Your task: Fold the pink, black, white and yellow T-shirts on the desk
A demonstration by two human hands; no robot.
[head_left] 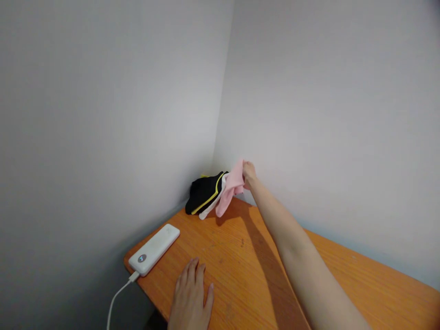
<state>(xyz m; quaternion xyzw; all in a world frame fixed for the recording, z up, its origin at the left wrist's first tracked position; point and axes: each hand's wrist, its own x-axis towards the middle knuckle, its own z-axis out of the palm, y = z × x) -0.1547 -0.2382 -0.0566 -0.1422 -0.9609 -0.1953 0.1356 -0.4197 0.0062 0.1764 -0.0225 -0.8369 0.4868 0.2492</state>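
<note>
At the far corner of the table, my right hand (249,173) is closed on a pink cloth (231,190), which hangs down and to the left from my fingers. The cloth looks like a thin garment, but its exact kind does not show. Against its left side lies a bundle of black cloth with yellow trim (205,193), with a white cloth (213,204) along its right edge. My left hand (191,293) rests flat on the near part of the table, fingers stretched out, holding nothing.
On the wooden table (237,256), a white power bank (154,250) lies at the left edge, its small display lit. A white cable (117,295) runs from it down off the edge. Two pale walls meet behind the cloth bundle, and a seam crosses the tabletop under my right arm.
</note>
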